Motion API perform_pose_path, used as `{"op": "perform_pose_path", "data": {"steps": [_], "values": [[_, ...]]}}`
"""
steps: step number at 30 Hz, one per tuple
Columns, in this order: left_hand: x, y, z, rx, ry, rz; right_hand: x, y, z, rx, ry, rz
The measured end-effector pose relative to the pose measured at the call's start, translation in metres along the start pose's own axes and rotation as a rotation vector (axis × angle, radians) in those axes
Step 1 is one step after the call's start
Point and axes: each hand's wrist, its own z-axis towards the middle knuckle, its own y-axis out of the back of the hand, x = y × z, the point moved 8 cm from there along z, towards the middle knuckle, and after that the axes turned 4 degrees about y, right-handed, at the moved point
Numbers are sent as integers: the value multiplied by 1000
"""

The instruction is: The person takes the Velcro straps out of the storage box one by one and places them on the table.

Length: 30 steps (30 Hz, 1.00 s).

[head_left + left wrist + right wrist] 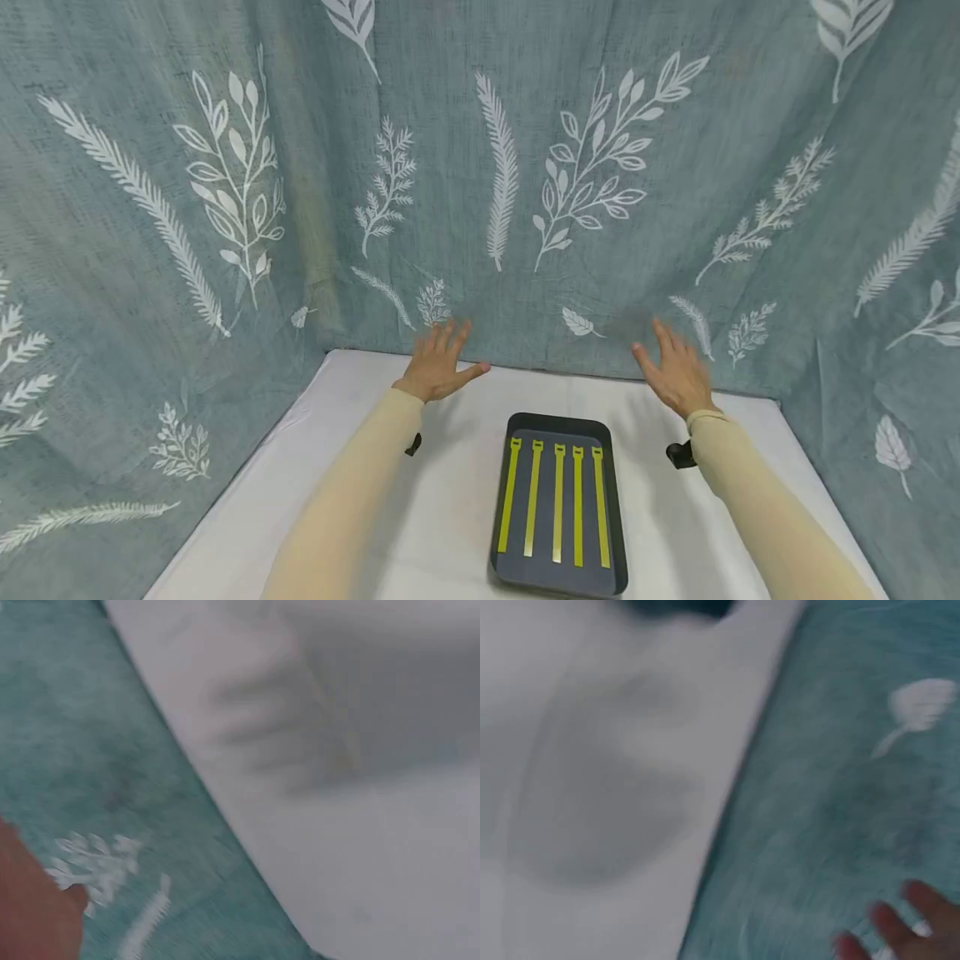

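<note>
Both hands are raised over the far part of the table, fingers spread and nothing in them. The left hand (435,371) hovers left of a dark tray (556,579), and the right hand (678,379) hovers to its right. In the tray lie several yellow-green straps (558,504), side by side and lengthwise, each with a slotted head at the far end. Part of the left hand (37,907) shows at the lower left of its wrist view. Blurred fingertips (889,922) of the right hand show at the lower right of the other.
A white cloth (442,500) covers the table. Grey-green curtains (450,208) with white leaf prints hang behind and on both sides, meeting the table's far edge. Dark wrist-worn devices (681,455) sit under the forearms. Shadows of the hands fall on the cloth.
</note>
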Motion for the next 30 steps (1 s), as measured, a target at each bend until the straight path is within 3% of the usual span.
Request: {"op": "perform_pose_path", "data": {"steps": [3,6,9,12,15,22,30], "values": [[-10,-8,-12,45,-83,-50,6,-14,-3,84,-80,396],[-21,-21,-31,137,-152,-83,16,-26,-11,151,-133,769],[-28,-35,-49,263,-160,-129,29,-34,-17,195,-119,954],[-35,-46,-63,376,-126,-181,45,-42,-20,241,-88,1056],[-43,-53,-73,443,-117,-200,59,-54,-22,290,-73,1139],[-60,-84,-99,589,-122,-249,74,-97,-51,395,-141,1291],[-62,-103,-106,583,-177,-287,85,-138,-68,467,-167,1308]]}}
